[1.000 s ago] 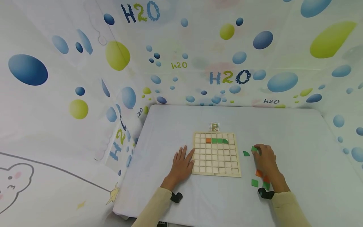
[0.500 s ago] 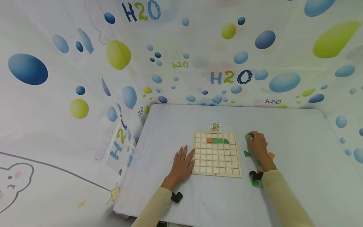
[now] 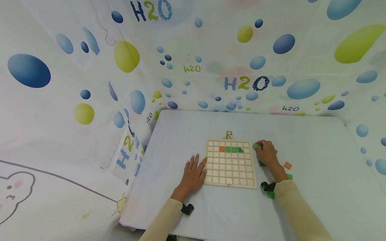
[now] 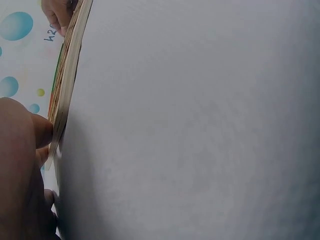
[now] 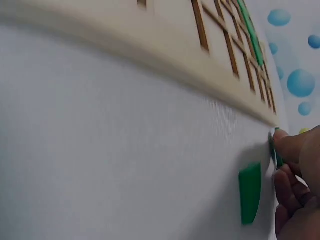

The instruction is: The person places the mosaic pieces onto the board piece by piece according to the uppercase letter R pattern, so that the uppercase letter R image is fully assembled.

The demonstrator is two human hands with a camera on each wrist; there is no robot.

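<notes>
A wooden grid board (image 3: 230, 185) lies on the white table, with one orange square tile (image 3: 222, 149), two green square tiles (image 3: 231, 149) and a green quarter-round tile (image 3: 240, 150) in one row near its far side. My left hand (image 3: 193, 174) lies flat with fingers spread, fingertips at the board's left edge. Just off the board's right edge, near its far corner, my right hand (image 3: 266, 153) pinches a green tile (image 5: 278, 147) between thumb and fingers. Beneath that hand, a second green quarter-round tile (image 5: 250, 194) lies on the table.
A small printed pattern card (image 3: 229, 134) lies just beyond the board's far edge. Right of the board are an orange tile (image 3: 287, 165) and green tiles (image 3: 270, 195), partly covered by my right forearm. Patterned sheets hang behind and to the left of the table (image 3: 181, 124).
My right hand has moved forward and left from the loose tiles toward the board's far right corner, carrying the green tile. My left hand stays at the left edge.
</notes>
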